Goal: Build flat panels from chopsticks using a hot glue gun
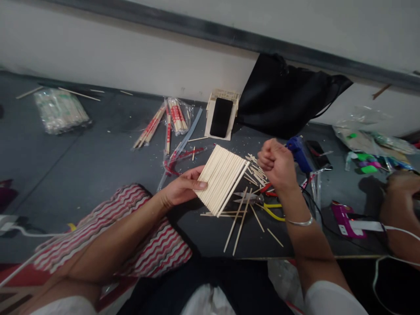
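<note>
A flat panel of pale wooden sticks (221,175), laid side by side, is gripped at its left edge by my left hand (187,186), thumb on top. Along the panel's right edge one stick stands slightly apart from the others. My right hand (277,164) is raised in a fist right of the panel; whatever its fingers may hold is hidden. Just beyond it lies a blue glue gun (298,153). Below the panel are loose sticks (241,223) and pliers with yellow handles (274,212). Short cut pieces (259,173) lie scattered between panel and fist.
A black phone (221,117) rests on a light board at the back, beside a black bag (285,96). Red-wrapped stick bundles (177,116) and a plastic pack (61,111) lie leftward. A striped cloth (147,245) covers the front left. Another person's arm (402,210) is at right, near a purple device (349,223).
</note>
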Available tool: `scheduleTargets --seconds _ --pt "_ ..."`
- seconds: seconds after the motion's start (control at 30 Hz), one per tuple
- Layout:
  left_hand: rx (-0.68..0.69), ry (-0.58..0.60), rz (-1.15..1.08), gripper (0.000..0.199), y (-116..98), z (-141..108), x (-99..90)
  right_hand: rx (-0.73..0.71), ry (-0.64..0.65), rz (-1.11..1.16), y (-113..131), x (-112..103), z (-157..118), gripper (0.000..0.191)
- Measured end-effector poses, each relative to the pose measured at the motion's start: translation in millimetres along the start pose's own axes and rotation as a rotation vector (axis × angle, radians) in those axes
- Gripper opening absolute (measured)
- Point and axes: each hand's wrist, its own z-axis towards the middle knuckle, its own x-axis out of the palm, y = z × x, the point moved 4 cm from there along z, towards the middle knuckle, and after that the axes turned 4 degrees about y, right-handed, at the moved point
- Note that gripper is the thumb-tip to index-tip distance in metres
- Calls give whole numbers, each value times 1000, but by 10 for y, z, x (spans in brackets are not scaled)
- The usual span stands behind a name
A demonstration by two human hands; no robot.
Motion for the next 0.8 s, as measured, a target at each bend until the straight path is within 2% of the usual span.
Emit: scheduleTargets --seconds 0.1,0.2,0.3,0.37,0.43,0.57,0.7,0.8 --pt "2 -41 -2 50 2 -2 -37 -176 -155 -64 199 -175 2 54" --pt "-4 -62 -22 50 2 3 -55 -306 -257 -86 311 -223 -36 56" --pt "13 -103 -26 46 -2 17 -77 -369 -347 -93 316 -198 -64 61" --pt "32 -148 -22 44 -7 25 -96 -353 -374 -144 270 -175 -65 62" --pt "44 -186 -24 43 -11 32 -108 -275 -326 -269 199 -144 -50 55" --pt "53 -224 -28 37 -12 44 -112 -110 -112 -490 44 -56 -38 34" --pt "33 -198 -16 39 14 52 -119 -21 100 -419 -113 103 -65 29" --pt "8 -142 -10 45 47 48 -116 18 277 -311 -275 280 -101 36"
